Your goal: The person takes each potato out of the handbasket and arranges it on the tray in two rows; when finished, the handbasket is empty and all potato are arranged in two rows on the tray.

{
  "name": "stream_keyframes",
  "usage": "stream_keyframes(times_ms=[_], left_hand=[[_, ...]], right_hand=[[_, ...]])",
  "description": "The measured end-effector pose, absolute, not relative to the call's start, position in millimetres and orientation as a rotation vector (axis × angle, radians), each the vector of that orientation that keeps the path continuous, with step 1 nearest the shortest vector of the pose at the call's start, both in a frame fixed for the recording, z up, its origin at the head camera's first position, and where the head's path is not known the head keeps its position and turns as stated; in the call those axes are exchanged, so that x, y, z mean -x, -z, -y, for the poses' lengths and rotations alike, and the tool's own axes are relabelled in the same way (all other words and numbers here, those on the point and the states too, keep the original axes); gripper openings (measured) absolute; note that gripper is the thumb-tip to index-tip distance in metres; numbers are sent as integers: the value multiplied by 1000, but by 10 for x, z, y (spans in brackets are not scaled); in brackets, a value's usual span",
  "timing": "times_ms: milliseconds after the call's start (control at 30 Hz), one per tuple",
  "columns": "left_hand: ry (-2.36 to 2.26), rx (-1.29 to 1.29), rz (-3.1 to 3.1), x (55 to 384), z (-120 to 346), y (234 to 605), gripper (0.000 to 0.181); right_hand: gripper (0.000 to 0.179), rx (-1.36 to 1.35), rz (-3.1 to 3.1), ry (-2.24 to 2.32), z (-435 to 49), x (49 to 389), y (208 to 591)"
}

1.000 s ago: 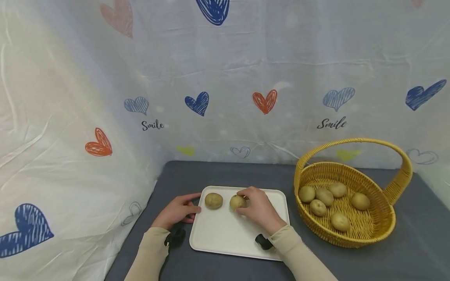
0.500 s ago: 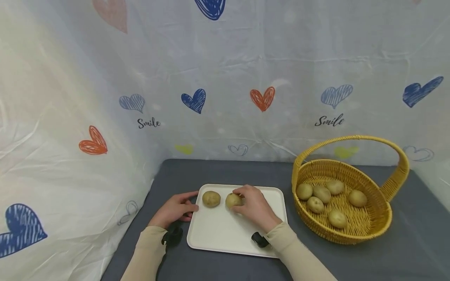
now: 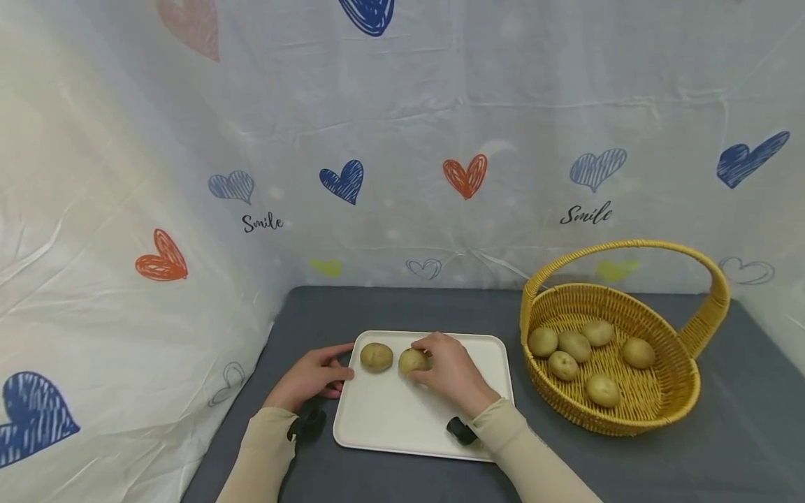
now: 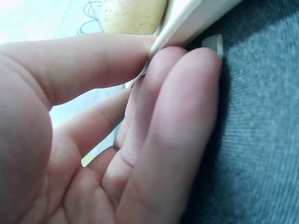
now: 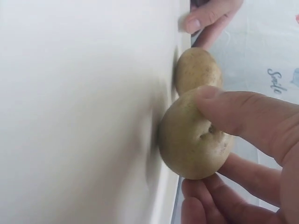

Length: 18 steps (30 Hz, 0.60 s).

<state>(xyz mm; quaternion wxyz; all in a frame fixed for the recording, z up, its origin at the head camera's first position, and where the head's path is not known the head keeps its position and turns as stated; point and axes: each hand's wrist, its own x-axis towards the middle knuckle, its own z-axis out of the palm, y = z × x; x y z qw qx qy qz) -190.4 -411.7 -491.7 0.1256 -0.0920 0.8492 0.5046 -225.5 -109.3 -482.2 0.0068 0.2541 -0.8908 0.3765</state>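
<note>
A white tray (image 3: 396, 423) lies on the table with two potatoes near its far edge. At its left rim, my left hand (image 3: 311, 377) pinches the edge, thumb on top and fingertips against the outer side, as the left wrist view shows. My right hand (image 3: 454, 374) grips one potato (image 5: 194, 140) between thumb and fingers, close over the tray. Just left of it sits the other potato (image 3: 376, 357), untouched by either hand. From the right wrist, the held potato overlaps this second potato (image 5: 198, 70), and the left thumb (image 5: 208, 17) shows beyond on the rim.
To the right of the tray stands a yellow woven basket (image 3: 682, 391) with a tall arched handle and several potatoes (image 3: 602, 390) inside. A dark grey cloth (image 3: 402, 307) covers the table. Behind and to the left hangs a white curtain (image 3: 390, 237) printed with hearts.
My right hand has shifted slightly left with its potato, narrowing the gap to the other one. The left hand stays at the tray's rim; the head view has turned a little.
</note>
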Motion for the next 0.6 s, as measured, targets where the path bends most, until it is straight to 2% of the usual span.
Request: stream_keyframes(times_ms=[600], left_hand=[[-1474, 269, -2455, 1908, 4119, 4903, 65]], right_hand=[[44, -730, 2812, -1181, 1105, 2257, 4828]])
